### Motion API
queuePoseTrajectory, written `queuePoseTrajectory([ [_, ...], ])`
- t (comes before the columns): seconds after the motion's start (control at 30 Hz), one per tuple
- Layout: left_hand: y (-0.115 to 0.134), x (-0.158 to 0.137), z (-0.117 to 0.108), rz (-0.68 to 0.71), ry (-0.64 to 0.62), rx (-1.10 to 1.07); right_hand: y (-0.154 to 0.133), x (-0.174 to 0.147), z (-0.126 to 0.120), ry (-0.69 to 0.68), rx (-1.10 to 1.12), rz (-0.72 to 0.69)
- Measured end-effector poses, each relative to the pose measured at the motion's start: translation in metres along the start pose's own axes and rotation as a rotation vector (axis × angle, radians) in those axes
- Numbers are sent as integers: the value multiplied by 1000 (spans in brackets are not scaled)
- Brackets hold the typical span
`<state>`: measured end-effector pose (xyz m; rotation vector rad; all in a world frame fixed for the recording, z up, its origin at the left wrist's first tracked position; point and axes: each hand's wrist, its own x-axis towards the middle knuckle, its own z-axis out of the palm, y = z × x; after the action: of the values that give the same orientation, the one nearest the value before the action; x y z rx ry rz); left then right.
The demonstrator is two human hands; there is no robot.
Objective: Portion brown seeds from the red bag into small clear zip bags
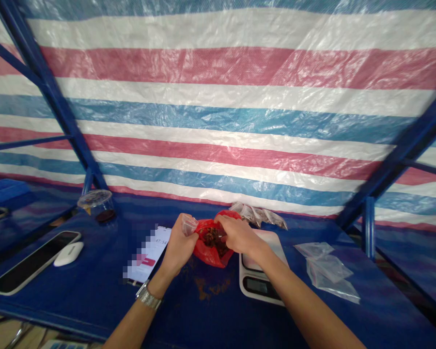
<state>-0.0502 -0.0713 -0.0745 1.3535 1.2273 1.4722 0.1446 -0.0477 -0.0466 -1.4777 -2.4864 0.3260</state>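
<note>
A red plastic bag (211, 256) stands with its mouth spread on the blue table, and dark brown dried bits (213, 238) show inside. My left hand (180, 242) is closed at the bag's left edge, with a small clear plastic bag (189, 225) sticking up out of its fingers. My right hand (236, 233) reaches over the red bag from the right, its fingers bent down into the mouth. What those fingertips grip is hidden. Just right of the red bag, a white kitchen scale (263, 286) sits partly under my right forearm.
Filled clear bags (263, 215) lie behind the scale, and flat clear zip bags (329, 269) lie right of it. A lit phone (148, 257), a dark phone (34, 261), a white mouse-shaped case (69, 253) and a clear tub (96, 206) are on the left. Brown crumbs (207, 288) lie in front.
</note>
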Motion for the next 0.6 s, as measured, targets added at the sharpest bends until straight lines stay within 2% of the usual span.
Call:
queuePoseTrajectory([
  [0.17, -6, -3, 7, -62, -8, -40, -2, -1, 0, -13, 4, -19],
  [0.3, -14, -7, 13, -168, -4, -193, -2, -2, 4, -7, 87, -80],
  [0.43, -16, -6, 16, -261, 16, -311, -1, 0, 16, 64, 124, -72],
  [0.6, -18, -2, 12, -295, -23, -303, 5, 5, 28, 152, 257, -58],
])
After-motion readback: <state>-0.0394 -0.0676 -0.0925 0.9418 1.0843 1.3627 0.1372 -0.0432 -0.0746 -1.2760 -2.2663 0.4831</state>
